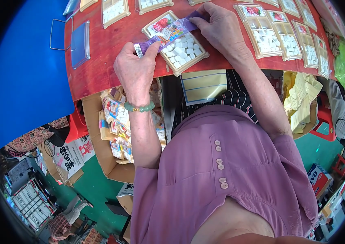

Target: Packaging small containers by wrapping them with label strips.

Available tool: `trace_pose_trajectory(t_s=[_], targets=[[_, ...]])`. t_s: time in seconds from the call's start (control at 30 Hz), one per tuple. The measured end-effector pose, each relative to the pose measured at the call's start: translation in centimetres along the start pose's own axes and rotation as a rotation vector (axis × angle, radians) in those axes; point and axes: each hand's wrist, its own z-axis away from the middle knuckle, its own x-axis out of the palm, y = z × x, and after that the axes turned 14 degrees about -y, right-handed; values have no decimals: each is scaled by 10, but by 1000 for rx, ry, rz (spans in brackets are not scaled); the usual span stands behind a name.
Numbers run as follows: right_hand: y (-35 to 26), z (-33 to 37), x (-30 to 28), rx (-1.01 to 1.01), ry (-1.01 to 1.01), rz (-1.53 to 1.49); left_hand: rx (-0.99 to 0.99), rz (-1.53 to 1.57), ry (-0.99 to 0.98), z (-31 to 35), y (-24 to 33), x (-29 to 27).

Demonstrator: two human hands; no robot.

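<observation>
Between my two hands stretches a purple printed paper band (176, 31), lying slantwise across a small cream tray (203, 56). My left hand (134, 69) pinches the band's left end, next to a barcode patch. The right end is held by my right hand (221, 30), thumb against fingers. Small white blocks (184, 52) fill the tray's near compartment. In the far compartment lies a card with a red strawberry picture (160, 25), partly covered by the band. The tray rests on the red table (103, 61) near its front edge.
More filled trays (265, 40) stand at the right, with others (114, 11) along the back. A clear plastic lid (80, 44) lies at the left. Below the edge, a carton (99, 156) holds several banded packs; yellow paper (300, 95) fills another. A lined sheet (205, 86) hangs before my lap.
</observation>
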Motion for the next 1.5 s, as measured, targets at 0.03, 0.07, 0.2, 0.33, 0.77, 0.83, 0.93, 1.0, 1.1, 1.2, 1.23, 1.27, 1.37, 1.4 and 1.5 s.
trace_pose_trajectory(t_s=[0.03,0.07,0.2,0.33,0.77,0.83,0.93,1.0,1.1,1.2,1.23,1.27,1.37,1.4,1.5], targets=[[-1,1,-1,0,-5,6,-15,-45,-9,0,1,0],[-3,2,-2,-1,-5,6,-15,-45,-8,0,3,-1],[-6,6,-3,-58,12,95,-37,-127,-22,0,8,-1],[2,9,1,-25,-60,208,-37,-154,-53,-2,8,-2],[-22,27,4,-105,147,321,-69,-245,-48,-4,8,-1],[-20,26,4,-217,299,436,-58,-286,-55,-5,10,-1],[-30,26,-6,-343,336,574,-74,-305,-44,-3,8,-2],[-28,30,0,-379,173,649,-58,-287,-46,-4,7,-2],[-16,37,18,-393,-95,699,-60,-281,-54,-4,8,-1],[-10,43,26,-370,-200,703,-70,-296,-55,-2,11,-1],[-10,44,25,-361,-202,707,-54,-298,-53,-2,11,-1],[-9,45,24,-348,-202,714,-57,-298,-55,-2,10,-1],[-7,50,30,-347,-208,708,-73,-320,-70,-1,8,-2],[-7,51,29,-347,-207,709,-69,-310,-66,0,9,-2],[-7,52,27,-365,-213,704,-65,-284,-65,4,11,-2]])
